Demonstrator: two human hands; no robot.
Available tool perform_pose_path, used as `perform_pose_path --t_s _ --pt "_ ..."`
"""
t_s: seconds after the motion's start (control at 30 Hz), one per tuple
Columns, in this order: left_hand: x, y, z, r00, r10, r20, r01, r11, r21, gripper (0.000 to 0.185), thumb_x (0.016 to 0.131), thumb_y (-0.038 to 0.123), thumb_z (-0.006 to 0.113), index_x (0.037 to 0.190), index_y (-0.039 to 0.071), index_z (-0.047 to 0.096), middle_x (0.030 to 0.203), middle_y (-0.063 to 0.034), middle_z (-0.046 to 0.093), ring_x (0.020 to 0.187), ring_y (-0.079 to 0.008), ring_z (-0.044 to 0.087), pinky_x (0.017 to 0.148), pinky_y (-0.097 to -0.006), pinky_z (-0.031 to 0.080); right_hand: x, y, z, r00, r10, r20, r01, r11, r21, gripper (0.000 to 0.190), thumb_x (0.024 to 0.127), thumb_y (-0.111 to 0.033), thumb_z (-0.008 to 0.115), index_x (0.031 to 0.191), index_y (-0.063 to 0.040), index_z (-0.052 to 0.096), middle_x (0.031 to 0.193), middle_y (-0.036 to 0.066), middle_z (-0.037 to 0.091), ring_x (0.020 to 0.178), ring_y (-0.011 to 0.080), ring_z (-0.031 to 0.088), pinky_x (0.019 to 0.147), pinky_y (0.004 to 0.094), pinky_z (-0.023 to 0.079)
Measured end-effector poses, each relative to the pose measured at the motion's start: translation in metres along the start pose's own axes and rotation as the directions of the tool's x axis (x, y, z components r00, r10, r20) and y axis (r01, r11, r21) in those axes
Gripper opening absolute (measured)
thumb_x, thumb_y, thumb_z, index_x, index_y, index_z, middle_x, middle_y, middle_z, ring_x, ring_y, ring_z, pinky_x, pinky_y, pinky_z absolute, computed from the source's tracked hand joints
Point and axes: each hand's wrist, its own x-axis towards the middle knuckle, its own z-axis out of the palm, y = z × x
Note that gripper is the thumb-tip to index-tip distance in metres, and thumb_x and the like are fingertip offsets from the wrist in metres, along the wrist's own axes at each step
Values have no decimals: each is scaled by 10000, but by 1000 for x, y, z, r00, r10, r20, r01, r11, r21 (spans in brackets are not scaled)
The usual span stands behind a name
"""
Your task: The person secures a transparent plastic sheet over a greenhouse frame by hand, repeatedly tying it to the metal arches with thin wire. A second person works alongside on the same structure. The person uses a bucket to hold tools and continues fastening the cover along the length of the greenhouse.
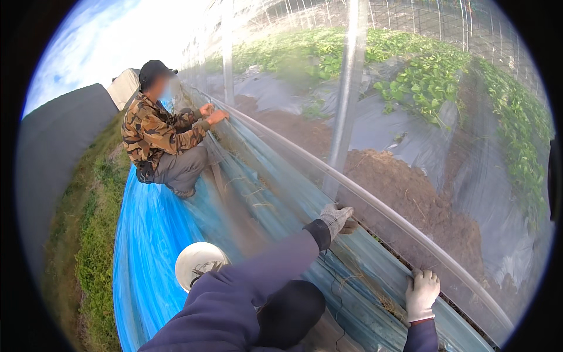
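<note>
My left hand [336, 220], in a grey knit glove with a dark cuff, grips the upper edge of the bluish plastic sheeting [290, 211] beside a metal upright. Lower right, my right hand [423, 292], in a white glove, has its fingers curled at the same edge, just below the long tube [396, 224] along the greenhouse wall. Its fingertips press near the clear film, and what lies under them is hidden. A dark wire [338, 290] trails down over the sheeting between my hands.
A crouching person in a camouflage jacket [162, 132] handles the sheeting further along. A white bucket [200, 262] with metal pieces stands by my left arm, on bright blue sheeting [149, 246]. Behind the film are a metal post [347, 97], soil [396, 176] and leafy plants [422, 83]. Grass runs along the left.
</note>
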Motion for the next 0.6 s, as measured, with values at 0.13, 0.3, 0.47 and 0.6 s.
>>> perform_pose_path --t_s 0.13,0.3,0.47,0.6 --pt "-50 31 -18 974 226 -20 -170 785 595 450 899 307 644 1254 33 596 1181 -168 658 988 -297 670 850 -407 516 -5 -12 -18 941 -250 -230 263 964 26 366 680 -140 746 1023 -124 618 1028 95 589 957 316 575 841 471 451" --pt "-69 37 -36 906 165 390 -423 333 843 606 890 524 601 1287 67 598 1306 -174 604 1166 -331 583 1032 -440 398 -25 -35 -15 929 -353 110 329 926 186 446 664 -223 804 1050 -106 613 1051 95 586 977 311 563 856 474 430" --pt "-70 21 -34 869 -63 491 -483 109 869 641 880 556 596 1323 94 576 1381 -134 553 1225 -314 544 1051 -468 380 -37 -31 11 945 -29 325 79 987 -143 337 703 -256 773 983 -102 667 931 105 620 898 298 610 826 432 463" --pt "-66 9 -24 848 -91 522 -526 -32 850 575 890 515 600 1302 113 589 1402 -89 533 1242 -292 520 1062 -467 365 -40 -21 19 923 -46 383 124 976 -180 218 729 -256 742 872 -101 684 887 106 617 885 295 616 801 426 468"
